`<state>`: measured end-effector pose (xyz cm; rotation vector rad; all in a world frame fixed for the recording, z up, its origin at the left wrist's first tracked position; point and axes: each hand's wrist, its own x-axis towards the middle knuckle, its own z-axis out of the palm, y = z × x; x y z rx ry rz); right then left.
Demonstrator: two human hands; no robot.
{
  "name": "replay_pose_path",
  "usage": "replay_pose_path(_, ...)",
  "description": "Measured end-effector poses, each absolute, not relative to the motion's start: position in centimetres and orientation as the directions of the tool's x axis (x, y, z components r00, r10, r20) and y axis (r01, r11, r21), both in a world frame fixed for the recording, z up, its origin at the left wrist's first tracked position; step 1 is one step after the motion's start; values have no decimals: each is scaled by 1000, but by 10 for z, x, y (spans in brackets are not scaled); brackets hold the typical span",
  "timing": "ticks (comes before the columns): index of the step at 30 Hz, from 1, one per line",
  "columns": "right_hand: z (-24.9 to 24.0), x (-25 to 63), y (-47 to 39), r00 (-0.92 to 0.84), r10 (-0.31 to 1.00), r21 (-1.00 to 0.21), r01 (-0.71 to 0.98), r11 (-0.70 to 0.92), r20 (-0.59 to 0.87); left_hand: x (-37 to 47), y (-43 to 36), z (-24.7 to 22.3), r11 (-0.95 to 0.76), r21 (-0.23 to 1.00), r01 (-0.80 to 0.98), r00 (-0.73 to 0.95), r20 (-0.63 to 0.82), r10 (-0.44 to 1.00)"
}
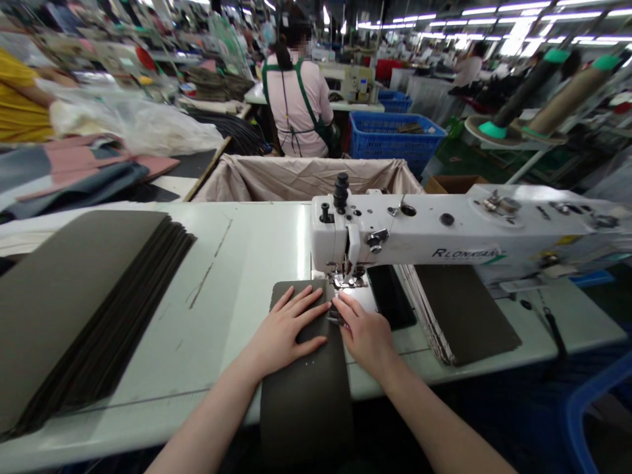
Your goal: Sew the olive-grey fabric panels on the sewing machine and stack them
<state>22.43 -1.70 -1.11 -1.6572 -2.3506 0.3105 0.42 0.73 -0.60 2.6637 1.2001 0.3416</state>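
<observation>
A dark grey-brown panel [306,401] lies under the needle area of a white sewing machine [419,227] and hangs over the table's front edge. My left hand [286,329] rests flat on the panel with its fingers spread. At the panel's right edge, just in front of the presser foot [348,280], my right hand [365,336] has its fingers bent around a small dark metal tool [336,318], probably snips. The tool's handle is mostly hidden by the hand.
A tall stack of dark panels [89,296] stands on the left of the pale table [237,263]. Right of the needle lie a black phone-like slab [391,296] and another panel stack [464,313]. Behind are a cloth-lined bin [306,179], a blue basket [390,138] and a seated person [299,105].
</observation>
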Motion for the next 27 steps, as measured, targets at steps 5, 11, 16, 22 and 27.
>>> replay_pose_path(5, -9, 224, -17, -316, 946, -303, 897, 323, 73, 2, 6, -4, -667, 286, 687, 651, 165, 741)
replay_pose_path(11, -8, 223, -17, -321, 945, -293, 900, 324, 61, 1, 5, 1, -655, 297, 695, 647, 141, 749)
replay_pose_path(16, -10, 223, -17, -314, 948, -288, 903, 318, 61, 1, 5, 0, -651, 302, 697, 638, 154, 754)
replay_pose_path(22, -8, 223, -17, -321, 944, -301, 896, 327, 71, 1, 5, 2, -644, 287, 709, 638, 127, 759)
replay_pose_path(27, -9, 224, -18, -316, 947, -301, 898, 320, 63, 1, 6, 1, -644, 294, 706, 636, 138, 759)
